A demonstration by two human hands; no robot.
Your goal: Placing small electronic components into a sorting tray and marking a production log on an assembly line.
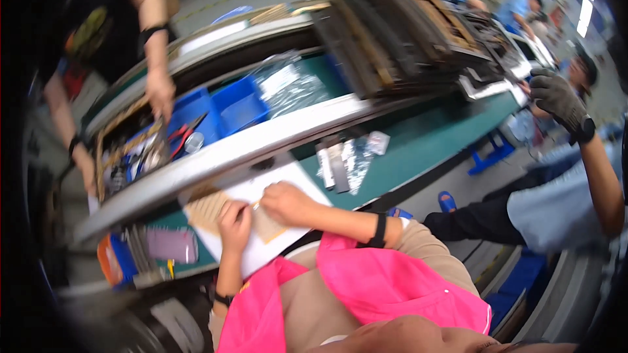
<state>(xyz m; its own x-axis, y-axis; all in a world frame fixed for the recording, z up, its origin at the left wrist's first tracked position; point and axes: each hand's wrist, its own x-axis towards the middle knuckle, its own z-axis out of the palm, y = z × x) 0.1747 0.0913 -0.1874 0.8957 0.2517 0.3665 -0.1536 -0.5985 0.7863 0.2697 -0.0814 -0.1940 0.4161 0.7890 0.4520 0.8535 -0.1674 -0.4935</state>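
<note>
My left hand [233, 223] and my right hand [284, 203] are close together over the bench, both with fingers curled in. Right at the fingertips of my right hand is a small pale bit; the blur hides what it is. Whatever my left fingers pinch is hidden too. Beneath my hands lies a tan ribbed sheet [206, 211], partly covered by them. It rests on a large white sheet of paper [302, 178]. Right of the paper are a small grey flat bar [337, 173] and clear plastic bags [357, 163].
A long silver rail [216, 159] crosses the bench ahead of my hands. Beyond it stand blue bins [240, 106], red-handled pliers [178, 138] and stacked dark frames [399, 33]. A co-worker's hand [159, 91] reaches in opposite. Another person's gloved hand [556, 101] is raised at right.
</note>
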